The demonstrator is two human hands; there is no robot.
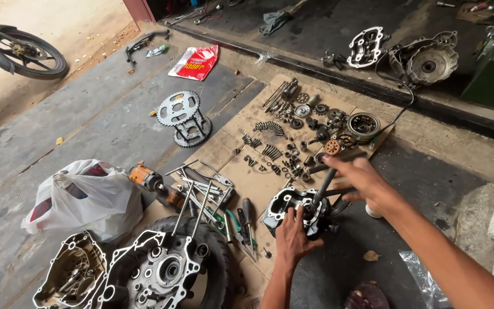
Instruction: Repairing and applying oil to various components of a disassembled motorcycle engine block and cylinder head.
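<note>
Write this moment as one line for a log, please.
left hand: steadies engine casing | right hand: grips tool handle set into casing | cardboard: small parts laid out

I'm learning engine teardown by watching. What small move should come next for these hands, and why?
Probably keep the left hand pressing down on the engine part before the right hand works the long tool. The part sits loose on the cardboard, so it could likely shift or tip.

One head camera looks steeply down, close above the cardboard sheet point(247, 171).
</note>
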